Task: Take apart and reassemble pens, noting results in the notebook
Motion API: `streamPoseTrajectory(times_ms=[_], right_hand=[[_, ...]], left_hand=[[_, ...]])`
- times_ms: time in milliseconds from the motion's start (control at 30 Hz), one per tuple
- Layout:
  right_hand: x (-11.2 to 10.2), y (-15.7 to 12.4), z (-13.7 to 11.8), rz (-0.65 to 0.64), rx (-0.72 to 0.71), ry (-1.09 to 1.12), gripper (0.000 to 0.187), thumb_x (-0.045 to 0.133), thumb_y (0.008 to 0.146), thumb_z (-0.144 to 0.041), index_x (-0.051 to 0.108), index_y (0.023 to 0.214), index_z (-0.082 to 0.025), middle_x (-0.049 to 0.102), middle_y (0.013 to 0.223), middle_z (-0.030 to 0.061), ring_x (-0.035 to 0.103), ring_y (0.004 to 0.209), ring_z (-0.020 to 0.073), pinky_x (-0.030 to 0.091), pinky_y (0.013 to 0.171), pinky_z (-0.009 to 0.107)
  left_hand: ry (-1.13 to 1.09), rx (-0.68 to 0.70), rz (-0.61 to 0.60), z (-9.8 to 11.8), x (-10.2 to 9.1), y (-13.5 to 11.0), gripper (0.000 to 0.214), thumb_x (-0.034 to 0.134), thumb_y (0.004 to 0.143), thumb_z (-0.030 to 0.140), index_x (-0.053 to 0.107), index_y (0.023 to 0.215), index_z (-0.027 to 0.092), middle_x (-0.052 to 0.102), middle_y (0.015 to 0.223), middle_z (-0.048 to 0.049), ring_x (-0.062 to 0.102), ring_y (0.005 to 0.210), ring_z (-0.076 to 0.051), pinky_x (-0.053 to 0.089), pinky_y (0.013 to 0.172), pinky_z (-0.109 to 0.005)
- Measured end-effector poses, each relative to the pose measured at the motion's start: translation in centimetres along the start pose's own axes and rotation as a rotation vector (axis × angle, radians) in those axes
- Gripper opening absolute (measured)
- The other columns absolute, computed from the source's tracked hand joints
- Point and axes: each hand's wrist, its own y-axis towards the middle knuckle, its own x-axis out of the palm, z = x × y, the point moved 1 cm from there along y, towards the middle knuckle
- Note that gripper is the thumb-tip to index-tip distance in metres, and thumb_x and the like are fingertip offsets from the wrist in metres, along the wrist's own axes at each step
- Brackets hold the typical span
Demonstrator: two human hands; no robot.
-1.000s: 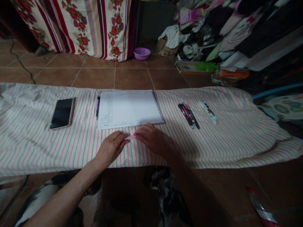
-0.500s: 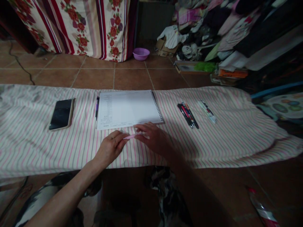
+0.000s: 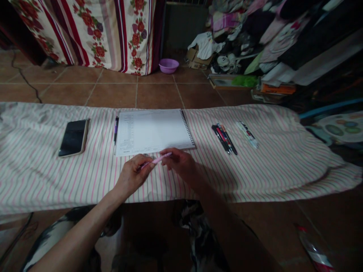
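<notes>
A slim pink pen is held at a slant just in front of the notebook's near edge. My left hand is closed, pinching its lower end between thumb and fingers. Thumb and fingers of my right hand close around the upper end, and its tip shows above them. Behind both hands lies an open spiral notebook with a printed left margin and a large blank area. A purple and black pen rests along the notebook's left side.
A smartphone lies at the left on the striped cloth. To the right are several pens in a bunch and a pale group of pens. On the floor stand a purple basin and, lower right, a bottle.
The pink pen has tilted, its right end rising, and more of it shows between my hands. My right hand has shifted slightly and its fingers have closed around the end.
</notes>
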Motion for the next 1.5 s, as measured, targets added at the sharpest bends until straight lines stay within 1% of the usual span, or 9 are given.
streamPoseTrajectory(times_ms=[200,333,533,633,800,1033,1133,1300,1500], right_hand=[[0.1,0.0,0.3,0.027,0.033,-0.004,0.016,0.064,0.072,-0.03,0.065,0.083,-0.019,0.063,0.062,-0.0028,0.053,0.05,0.0066,0.043,0.05,0.018],[0.1,0.0,0.9,0.073,0.017,-0.085,0.017,0.064,0.072,-0.035,0.065,0.079,-0.02,0.062,0.06,-0.0025,0.055,0.051,0.0083,0.043,0.049,0.019],[0.2,-0.2,1.3,0.192,-0.058,-0.326,0.023,0.061,0.074,-0.043,0.062,0.074,-0.02,0.06,0.055,-0.0024,0.056,0.048,0.0102,0.043,0.048,0.02],[0.4,-0.3,1.0,0.222,-0.051,-0.356,0.024,0.06,0.075,-0.044,0.06,0.073,-0.02,0.06,0.052,-0.0031,0.056,0.045,0.0097,0.043,0.047,0.02],[0.9,-0.3,0.6,0.185,0.018,-0.163,0.024,0.062,0.073,-0.043,0.059,0.073,-0.019,0.061,0.053,-0.0027,0.055,0.044,0.0096,0.043,0.043,0.019],[1.3,-0.2,0.5,0.068,0.061,0.155,0.025,0.066,0.071,-0.034,0.062,0.091,-0.02,0.064,0.07,-0.0012,0.061,0.062,0.0101,0.042,0.047,0.018],[1.5,-0.2,0.7,0.051,0.056,0.202,0.019,0.065,0.072,-0.031,0.064,0.087,-0.021,0.064,0.072,-0.0014,0.062,0.066,0.0099,0.045,0.052,0.018],[1.8,-0.3,0.8,0.094,0.082,0.207,0.013,0.066,0.071,-0.03,0.065,0.079,-0.02,0.064,0.068,-0.002,0.061,0.065,0.0098,0.047,0.055,0.02],[2.1,-0.3,1.0,0.095,0.11,0.207,0.014,0.064,0.072,-0.03,0.064,0.08,-0.019,0.061,0.064,-0.0032,0.056,0.058,0.0081,0.046,0.057,0.021]], left_hand=[[-0.058,-0.081,-0.027,-0.7,0.3,-0.1,0.03,0.061,0.077,0.037,0.061,0.102,0.02,0.062,0.079,-0.0015,0.058,0.07,-0.014,0.046,0.062,-0.025],[-0.116,-0.069,-0.017,-1.1,0.6,-0.3,0.037,0.061,0.078,0.037,0.056,0.111,0.02,0.061,0.078,0.0001,0.058,0.068,-0.013,0.046,0.064,-0.025],[0.004,0.05,-0.017,-0.5,0.6,-0.2,0.022,0.06,0.079,0.032,0.061,0.099,0.02,0.061,0.078,0.0004,0.058,0.071,-0.012,0.046,0.063,-0.023],[0.018,0.1,-0.013,-0.2,0.6,-0.2,0.017,0.058,0.081,0.029,0.063,0.095,0.021,0.061,0.076,0.0002,0.057,0.07,-0.012,0.045,0.064,-0.023],[-0.059,0.054,0.03,-0.2,0.8,-0.1,0.014,0.058,0.082,0.029,0.066,0.09,0.021,0.062,0.075,-0.0011,0.058,0.07,-0.012,0.045,0.065,-0.024],[-0.104,-0.022,0.045,-0.5,0.7,0.0,0.016,0.058,0.081,0.032,0.066,0.089,0.021,0.065,0.081,-0.0026,0.06,0.077,-0.015,0.046,0.069,-0.027],[-0.08,-0.021,0.042,-0.6,0.7,0.0,0.016,0.058,0.081,0.033,0.065,0.088,0.021,0.065,0.08,-0.0022,0.06,0.075,-0.015,0.046,0.068,-0.027],[-0.055,-0.063,0.046,-0.4,0.8,0.0,0.017,0.06,0.079,0.035,0.064,0.087,0.02,0.065,0.079,-0.0016,0.059,0.073,-0.014,0.046,0.066,-0.026],[-0.002,-0.048,0.034,-0.6,1.0,-0.3,0.029,0.06,0.079,0.036,0.059,0.104,0.022,0.065,0.083,-0.0006,0.06,0.074,-0.014,0.047,0.068,-0.026]])
